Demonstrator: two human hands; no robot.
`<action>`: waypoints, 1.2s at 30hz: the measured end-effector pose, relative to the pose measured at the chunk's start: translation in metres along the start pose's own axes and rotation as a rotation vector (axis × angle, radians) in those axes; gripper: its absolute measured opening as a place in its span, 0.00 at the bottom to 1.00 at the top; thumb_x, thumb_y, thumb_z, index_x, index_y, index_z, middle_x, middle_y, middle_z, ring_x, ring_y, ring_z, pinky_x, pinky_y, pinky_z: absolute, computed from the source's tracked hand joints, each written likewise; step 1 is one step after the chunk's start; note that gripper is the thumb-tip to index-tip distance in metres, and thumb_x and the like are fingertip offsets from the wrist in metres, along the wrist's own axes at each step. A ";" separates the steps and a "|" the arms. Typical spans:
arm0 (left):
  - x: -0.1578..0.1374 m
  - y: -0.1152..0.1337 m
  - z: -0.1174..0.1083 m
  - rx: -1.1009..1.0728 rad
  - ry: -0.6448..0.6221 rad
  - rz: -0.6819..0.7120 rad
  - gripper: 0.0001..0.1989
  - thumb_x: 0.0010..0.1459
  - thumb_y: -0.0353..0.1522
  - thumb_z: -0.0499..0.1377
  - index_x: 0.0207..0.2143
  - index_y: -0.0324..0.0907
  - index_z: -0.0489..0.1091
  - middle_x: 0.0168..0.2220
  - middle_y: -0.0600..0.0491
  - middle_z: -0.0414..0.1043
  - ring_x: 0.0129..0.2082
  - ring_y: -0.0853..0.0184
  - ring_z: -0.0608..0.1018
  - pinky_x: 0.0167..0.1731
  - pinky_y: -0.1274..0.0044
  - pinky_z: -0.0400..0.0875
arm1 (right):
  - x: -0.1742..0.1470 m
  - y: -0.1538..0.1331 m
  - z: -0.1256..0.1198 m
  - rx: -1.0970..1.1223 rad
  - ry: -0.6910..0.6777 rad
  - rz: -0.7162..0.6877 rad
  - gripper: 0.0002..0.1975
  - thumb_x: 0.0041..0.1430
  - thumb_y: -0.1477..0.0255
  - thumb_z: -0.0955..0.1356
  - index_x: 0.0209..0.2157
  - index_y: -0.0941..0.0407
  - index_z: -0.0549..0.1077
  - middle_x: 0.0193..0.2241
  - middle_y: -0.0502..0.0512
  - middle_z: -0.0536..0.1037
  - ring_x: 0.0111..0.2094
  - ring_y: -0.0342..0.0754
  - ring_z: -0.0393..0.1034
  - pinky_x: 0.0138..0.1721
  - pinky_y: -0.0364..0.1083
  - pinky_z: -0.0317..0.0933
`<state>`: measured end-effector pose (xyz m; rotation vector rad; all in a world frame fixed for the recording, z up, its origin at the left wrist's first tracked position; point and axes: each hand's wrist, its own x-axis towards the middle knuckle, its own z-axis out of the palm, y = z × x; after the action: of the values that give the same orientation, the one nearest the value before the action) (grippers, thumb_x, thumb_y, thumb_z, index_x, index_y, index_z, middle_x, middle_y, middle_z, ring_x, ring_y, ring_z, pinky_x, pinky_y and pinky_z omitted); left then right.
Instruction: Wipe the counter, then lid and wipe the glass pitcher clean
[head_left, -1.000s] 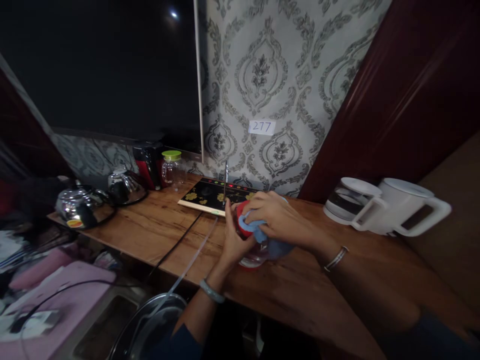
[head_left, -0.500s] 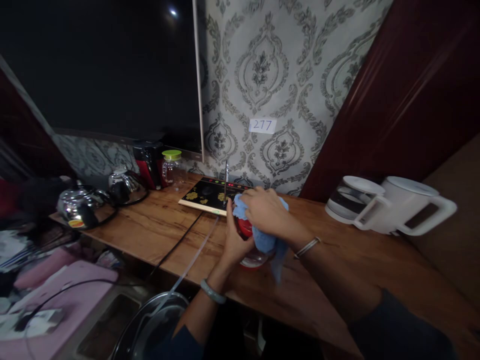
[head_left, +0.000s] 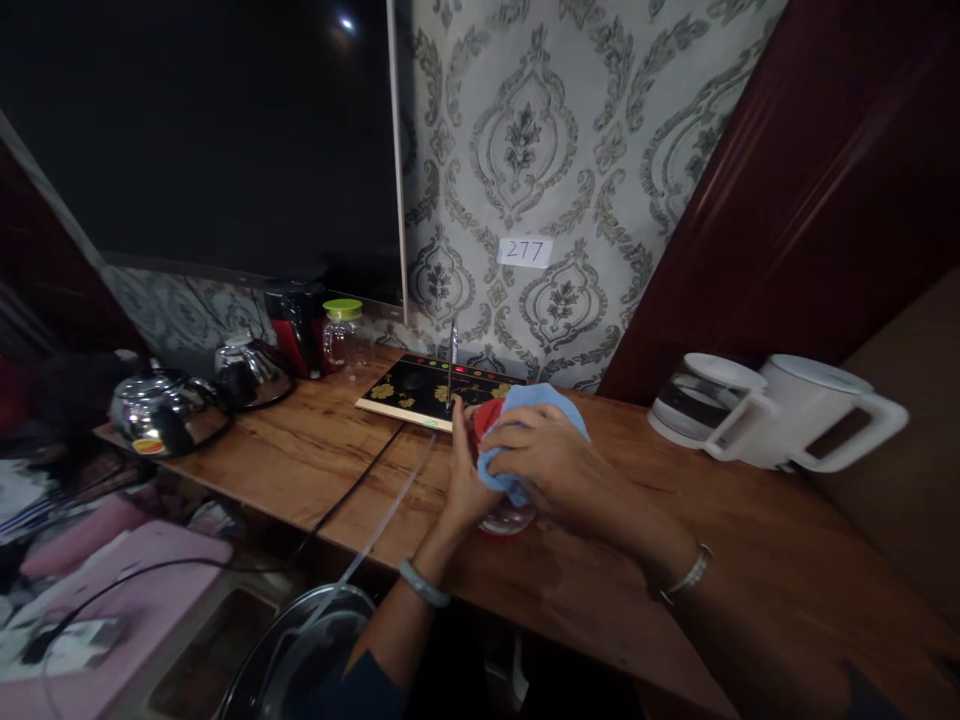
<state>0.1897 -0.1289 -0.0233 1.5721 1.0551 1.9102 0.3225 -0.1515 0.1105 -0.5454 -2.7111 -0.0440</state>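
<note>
On the wooden counter's front part stands a glass pot (head_left: 507,520) with a red top (head_left: 488,413) and a red rim at its base. My left hand (head_left: 466,480) is wrapped round its left side, thumb pointing up. A light blue cloth (head_left: 553,398) covers the pot's upper right. My right hand (head_left: 541,448) is closed over this cloth, its fingers curled and pressing it against the pot. Hands and cloth hide much of the pot. Just behind it lies a black tea stove panel (head_left: 416,388) with gold flowers and an upright metal spout (head_left: 451,365).
A white electric kettle (head_left: 817,410) and a glass-sided white pot (head_left: 705,395) stand at right. To the left are a steel kettle (head_left: 161,415), a second kettle (head_left: 251,370), a red-black machine (head_left: 296,330) and a green-lidded jug (head_left: 343,335). A cable and tube hang over the front edge.
My right hand has turned and moved down over the cloth, its fingers now curling round the front. The cloth has bunched higher behind it. My left hand stays on the pot.
</note>
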 end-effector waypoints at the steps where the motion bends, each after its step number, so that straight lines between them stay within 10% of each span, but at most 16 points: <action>1: 0.000 0.001 -0.001 0.008 -0.010 0.010 0.54 0.48 0.37 0.67 0.68 0.48 0.36 0.60 0.45 0.61 0.59 0.57 0.69 0.60 0.64 0.63 | -0.008 0.001 -0.001 0.022 0.010 -0.007 0.10 0.60 0.80 0.65 0.34 0.53 0.77 0.42 0.53 0.80 0.47 0.51 0.67 0.46 0.52 0.55; 8: 0.001 0.001 -0.005 0.052 -0.050 0.050 0.57 0.47 0.46 0.67 0.69 0.46 0.35 0.61 0.42 0.58 0.61 0.55 0.65 0.63 0.63 0.57 | -0.054 0.034 -0.026 0.103 0.209 0.090 0.16 0.56 0.81 0.61 0.37 0.53 0.76 0.41 0.54 0.80 0.44 0.52 0.69 0.46 0.52 0.60; 13: 0.000 -0.001 -0.007 0.132 -0.051 0.067 0.51 0.48 0.49 0.65 0.67 0.46 0.43 0.65 0.41 0.53 0.65 0.51 0.60 0.63 0.59 0.55 | -0.031 0.050 -0.034 -0.107 0.440 0.285 0.19 0.54 0.81 0.62 0.43 0.54 0.77 0.47 0.57 0.78 0.48 0.56 0.67 0.49 0.55 0.59; 21: 0.001 -0.004 -0.006 0.081 -0.028 0.132 0.40 0.49 0.48 0.65 0.59 0.45 0.52 0.59 0.42 0.59 0.59 0.54 0.68 0.58 0.62 0.64 | 0.033 0.039 0.007 -0.090 -0.033 0.354 0.13 0.58 0.75 0.62 0.41 0.53 0.76 0.44 0.55 0.77 0.43 0.53 0.67 0.41 0.48 0.58; 36: 0.004 0.002 -0.004 0.104 -0.013 0.151 0.38 0.49 0.48 0.65 0.56 0.45 0.55 0.58 0.43 0.59 0.59 0.55 0.67 0.59 0.61 0.61 | 0.014 0.084 0.020 0.168 0.148 0.531 0.13 0.55 0.76 0.61 0.35 0.55 0.77 0.34 0.53 0.80 0.36 0.49 0.70 0.37 0.43 0.58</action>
<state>0.1855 -0.1287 -0.0194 1.7653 1.0735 1.9674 0.3351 -0.0662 0.0933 -1.1352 -2.3191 0.2680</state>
